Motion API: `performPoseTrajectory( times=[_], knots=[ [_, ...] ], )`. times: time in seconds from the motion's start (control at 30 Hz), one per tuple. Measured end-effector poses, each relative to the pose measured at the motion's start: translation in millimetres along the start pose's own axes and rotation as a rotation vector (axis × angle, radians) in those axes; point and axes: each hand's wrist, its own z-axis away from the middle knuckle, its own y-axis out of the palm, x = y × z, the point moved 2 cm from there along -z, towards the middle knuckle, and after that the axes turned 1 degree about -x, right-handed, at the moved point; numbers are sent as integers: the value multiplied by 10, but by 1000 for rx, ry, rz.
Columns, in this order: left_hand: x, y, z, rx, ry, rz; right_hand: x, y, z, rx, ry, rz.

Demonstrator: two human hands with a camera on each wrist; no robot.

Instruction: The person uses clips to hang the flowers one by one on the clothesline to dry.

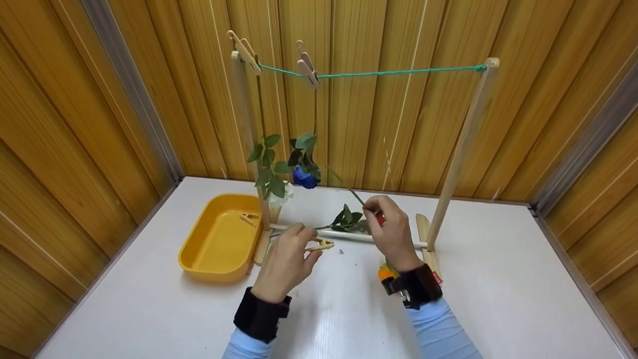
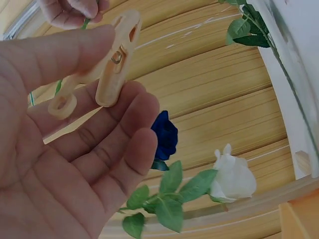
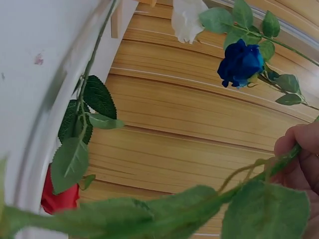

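My left hand (image 1: 286, 262) pinches a light wooden clothespin (image 2: 117, 62) with a hooked end between thumb and fingers. In my right hand (image 1: 391, 232) is the green stem (image 1: 356, 197) of an artificial flower, its bare end pointing up and left. Below that wrist shows an orange flower head (image 1: 386, 271), partly hidden by the wrist strap. Leaves on the held stem (image 3: 214, 204) fill the lower right wrist view. Behind the hands lies a red rose (image 3: 60, 191) with dark leaves, mostly covered by my right hand in the head view.
A green cord (image 1: 398, 73) spans two wooden posts. From it, clothespins (image 1: 309, 75) hold a blue rose (image 1: 306, 176) and a white rose (image 2: 233, 177) upside down at the left. A yellow tray (image 1: 219, 276) beside the left post contains a clothespin (image 1: 249, 218). Wood-patterned walls surround the white table.
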Motion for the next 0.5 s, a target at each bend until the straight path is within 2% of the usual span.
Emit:
performPoseTrajectory(
  times=[0.2,0.5],
  knots=[
    [-125,-163,-235,18,133,-70,-43,-80,-128,24,92,-28],
    [-362,-507,-749,56,286,-170,-123,-173,-311,4,186,-30]
  ],
)
